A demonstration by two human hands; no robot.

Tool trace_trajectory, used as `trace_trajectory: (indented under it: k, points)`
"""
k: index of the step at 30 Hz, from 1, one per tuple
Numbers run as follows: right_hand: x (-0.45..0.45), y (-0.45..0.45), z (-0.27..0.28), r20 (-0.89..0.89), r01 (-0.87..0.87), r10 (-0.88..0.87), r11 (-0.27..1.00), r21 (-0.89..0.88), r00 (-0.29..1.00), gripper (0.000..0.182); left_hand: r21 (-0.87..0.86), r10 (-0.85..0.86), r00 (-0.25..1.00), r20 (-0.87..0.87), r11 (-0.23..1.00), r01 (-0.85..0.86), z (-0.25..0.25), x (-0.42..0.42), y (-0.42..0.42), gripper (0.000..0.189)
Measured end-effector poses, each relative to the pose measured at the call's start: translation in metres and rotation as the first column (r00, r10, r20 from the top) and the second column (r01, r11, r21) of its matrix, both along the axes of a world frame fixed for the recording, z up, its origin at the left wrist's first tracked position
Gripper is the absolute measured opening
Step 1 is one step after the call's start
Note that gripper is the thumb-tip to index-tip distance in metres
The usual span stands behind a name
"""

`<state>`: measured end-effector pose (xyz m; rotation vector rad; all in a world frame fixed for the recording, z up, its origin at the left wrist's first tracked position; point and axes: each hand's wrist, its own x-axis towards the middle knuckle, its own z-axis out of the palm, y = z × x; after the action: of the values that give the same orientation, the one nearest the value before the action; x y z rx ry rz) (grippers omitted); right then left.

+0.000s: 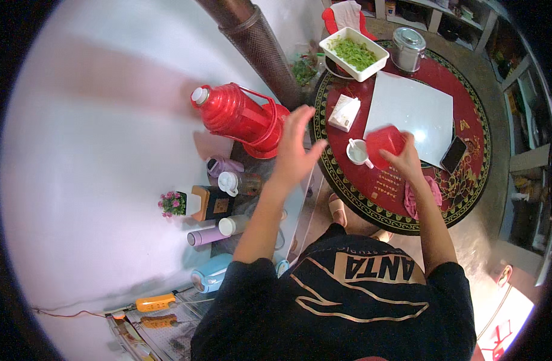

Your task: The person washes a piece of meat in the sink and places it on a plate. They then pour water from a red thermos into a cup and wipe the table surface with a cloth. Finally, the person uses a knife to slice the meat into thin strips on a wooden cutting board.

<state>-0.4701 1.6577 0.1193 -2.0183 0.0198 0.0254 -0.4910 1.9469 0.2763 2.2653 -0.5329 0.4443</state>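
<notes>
My right hand grips a red, slightly blurred object, perhaps a small plastic container, above the near part of the round table. Just left of it stands a white cup with a white spoon in it. My left hand is raised with its fingers apart and nothing in it, between the table's left edge and a red thermos flask. A white board or sheet lies behind the red object. Under my right forearm is a pink cloth.
On the table are a tissue pack, a white tub of chopped greens, a lidded metal pail and a phone. Left stand bottles, including a purple tumbler, a potted flower and a blue kettle. A pipe slants behind.
</notes>
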Motion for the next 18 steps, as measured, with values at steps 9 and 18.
trace_trajectory:
  k: [9, 18]
  points:
    - [0.098, 0.248, 0.197, 0.613, -0.349, 0.292, 0.937, -0.029, 0.734, 0.079, -0.601, 0.466, 0.882, -0.075, 0.684, -0.413, -0.014, -0.02, 0.092, 0.014]
    - [0.134, 0.41, 0.211, 0.534, -0.372, 0.661, 0.744, -0.554, 0.527, 0.066, -0.257, 0.095, 0.871, -0.481, 0.935, -0.244, -0.18, -0.046, 0.072, 0.017]
